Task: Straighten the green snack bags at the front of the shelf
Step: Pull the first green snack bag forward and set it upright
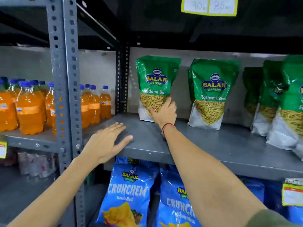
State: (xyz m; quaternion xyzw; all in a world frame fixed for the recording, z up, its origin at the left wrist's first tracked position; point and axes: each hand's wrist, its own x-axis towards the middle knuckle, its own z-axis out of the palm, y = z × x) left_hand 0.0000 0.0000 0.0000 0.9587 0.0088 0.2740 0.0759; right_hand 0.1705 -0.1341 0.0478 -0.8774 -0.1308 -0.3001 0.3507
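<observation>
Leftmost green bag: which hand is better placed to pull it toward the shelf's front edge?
The right hand. It is already on the lower front of the leftmost green bag, fingers wrapped at its side. The left hand lies flat and open on the shelf edge, apart from any bag.

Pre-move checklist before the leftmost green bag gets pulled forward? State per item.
1. Right hand on the leftmost green bag: ok, fingers wrapped round its lower edge.
2. Bag upright: ok, slight lean.
3. Left hand free: ok, open, flat at the shelf edge.
4. Shelf space in front of the bag: ok.
5. Second green bag apart from it: ok.
6. Grip firm: cannot tell.
</observation>
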